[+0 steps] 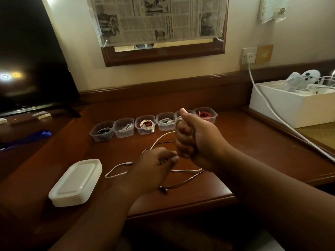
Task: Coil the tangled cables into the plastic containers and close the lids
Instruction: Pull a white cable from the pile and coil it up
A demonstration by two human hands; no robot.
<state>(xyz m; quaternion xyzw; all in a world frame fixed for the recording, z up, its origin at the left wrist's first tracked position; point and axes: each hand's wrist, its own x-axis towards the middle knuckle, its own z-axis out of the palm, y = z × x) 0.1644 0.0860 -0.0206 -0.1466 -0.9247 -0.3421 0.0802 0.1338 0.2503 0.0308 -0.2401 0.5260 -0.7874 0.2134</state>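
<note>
**Winding the white cable**

Both my hands are up over the desk (208, 194). My right hand (192, 140) is fisted, white cable (159, 138) looped round its fingers; my left hand (155, 165) pinches the cable just beside it. Beyond them stands a row of containers (145, 126); left of my left hand, stacked lids (76, 182).

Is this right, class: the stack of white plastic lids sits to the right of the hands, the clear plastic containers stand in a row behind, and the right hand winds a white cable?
One detail is wrong. The head view shows the stack of white plastic lids to the left of the hands, not the right. The clear plastic containers do stand in a row behind, and the right hand does wind the white cable.
</note>
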